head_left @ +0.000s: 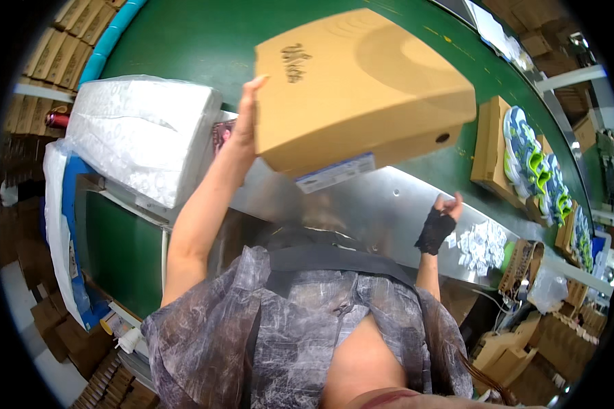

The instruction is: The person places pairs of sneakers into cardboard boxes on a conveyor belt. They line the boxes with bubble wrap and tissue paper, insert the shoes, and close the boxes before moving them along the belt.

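Observation:
A brown cardboard shoebox (348,88) is tilted above the bench, with a dark printed mark on its top and a white-and-blue label (338,172) on its lower side. My left hand (247,123) grips its left edge, thumb along the near corner. The far side of the box and what is inside it are hidden. Apart from the box, my right hand (443,213), in a black fingerless glove, is over the metal ledge with its fingers loosely apart and nothing visible in them. Beside it lies a heap of small white packets (482,247).
White wrapping paper (143,129) is stacked at the left. On the green bench (191,41) at the right, open boxes (491,146) hold blue-white-green sneakers (518,150). The metal ledge (361,211) runs along the near side. Stacked cartons (61,54) stand far left.

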A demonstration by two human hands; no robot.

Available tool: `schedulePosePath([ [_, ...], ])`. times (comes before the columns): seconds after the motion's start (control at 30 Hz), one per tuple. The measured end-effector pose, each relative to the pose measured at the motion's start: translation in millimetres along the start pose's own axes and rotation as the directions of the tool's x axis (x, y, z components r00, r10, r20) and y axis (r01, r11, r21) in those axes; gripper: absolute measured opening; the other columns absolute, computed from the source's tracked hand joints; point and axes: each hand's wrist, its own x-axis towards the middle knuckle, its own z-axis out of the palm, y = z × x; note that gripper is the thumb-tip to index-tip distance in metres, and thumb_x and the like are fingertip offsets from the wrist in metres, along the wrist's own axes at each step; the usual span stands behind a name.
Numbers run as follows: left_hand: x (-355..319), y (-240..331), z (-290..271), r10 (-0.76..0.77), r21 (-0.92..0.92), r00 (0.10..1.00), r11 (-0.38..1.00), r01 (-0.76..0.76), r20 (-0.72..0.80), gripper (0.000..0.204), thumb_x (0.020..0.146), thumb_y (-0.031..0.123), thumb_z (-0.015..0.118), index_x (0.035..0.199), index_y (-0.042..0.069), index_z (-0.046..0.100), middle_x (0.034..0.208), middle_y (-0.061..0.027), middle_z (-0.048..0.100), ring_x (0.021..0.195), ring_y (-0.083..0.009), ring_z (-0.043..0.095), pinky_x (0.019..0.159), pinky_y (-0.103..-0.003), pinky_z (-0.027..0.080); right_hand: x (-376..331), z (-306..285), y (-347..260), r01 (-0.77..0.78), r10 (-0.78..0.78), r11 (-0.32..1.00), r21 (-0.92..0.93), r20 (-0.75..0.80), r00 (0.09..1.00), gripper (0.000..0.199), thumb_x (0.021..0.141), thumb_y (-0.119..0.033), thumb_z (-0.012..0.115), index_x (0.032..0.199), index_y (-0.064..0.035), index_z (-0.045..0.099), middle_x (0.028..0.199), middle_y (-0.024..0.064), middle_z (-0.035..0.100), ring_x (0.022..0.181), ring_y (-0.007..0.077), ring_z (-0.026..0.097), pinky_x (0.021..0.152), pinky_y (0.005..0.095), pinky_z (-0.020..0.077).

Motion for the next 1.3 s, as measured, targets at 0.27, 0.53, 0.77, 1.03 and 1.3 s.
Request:
schedulePosePath([
  [0.27,-120,108,-69,0.378,0.027,0.887,0.923,-0.385,-0.267,0.053,0.084,0.047,0.037,0.118,0.007,0.045,0.109,-0.0088,0.053,0.093,-0.0201,0.055,0.075,-0.031,0.047,-68,58,63,0.252,-0.178,0.882,-0.399,0.213,0.961,0.015,0.081,-0.017,0.050,0.092,-0.0105,0.057,0.087,0.0072,0.056,0.092,0.0253,0.050,0.088,0.0417,0.0296],
  [0.53,-242,126,-176,0.618,0.013,0.698,0.752,-0.660,-0.361,0.042,0.087,0.031,0.033,0.118,0.006,0.048,0.112,-0.0099,0.056,0.100,-0.0258,0.055,0.081,-0.039,0.047,-82,69,41,0.299,-0.265,0.812,-0.501,0.140,0.954,0.019,0.079,-0.013,0.049,0.096,-0.0089,0.055,0.103,0.0068,0.052,0.098,0.0254,0.048,0.089,0.0415,0.0287],
  [0.77,-250,69,-211,0.320,-0.085,0.333,0.596,-0.799,-0.887,0.063,0.069,0.041,0.054,0.121,0.008,0.042,0.118,-0.0156,0.045,0.110,-0.0356,0.044,0.085,-0.050,0.041,-70,83,62,0.311,-0.326,0.796,-0.520,0.066,0.943,0.022,0.072,-0.011,0.053,0.094,-0.0083,0.056,0.107,0.0090,0.050,0.103,0.0241,0.046,0.087,0.0453,0.0289],
  [1.03,-72,-63,-163,0.250,0.497,0.965,0.849,-0.180,-0.077,0.042,0.076,0.011,0.057,0.114,-0.001,0.046,0.101,-0.0166,0.054,0.104,-0.0334,0.049,0.079,-0.047,0.045,-80,80,59,0.281,-0.347,0.772,-0.570,-0.008,0.938,0.017,0.073,-0.011,0.053,0.089,-0.0081,0.058,0.103,0.0080,0.054,0.099,0.0231,0.050,0.083,0.0415,0.0326],
  [1.3,-37,-181,-79,-0.086,0.691,0.798,-0.451,-0.565,0.596,0.058,0.078,0.044,0.051,0.120,0.005,0.045,0.133,-0.0285,0.025,0.127,-0.0418,0.017,0.097,-0.064,0.007,-80,92,52,0.240,-0.287,0.802,-0.547,-0.001,0.958,0.015,0.072,-0.009,0.051,0.086,-0.0074,0.056,0.103,0.0065,0.055,0.097,0.0229,0.051,0.084,0.0409,0.0359],
])
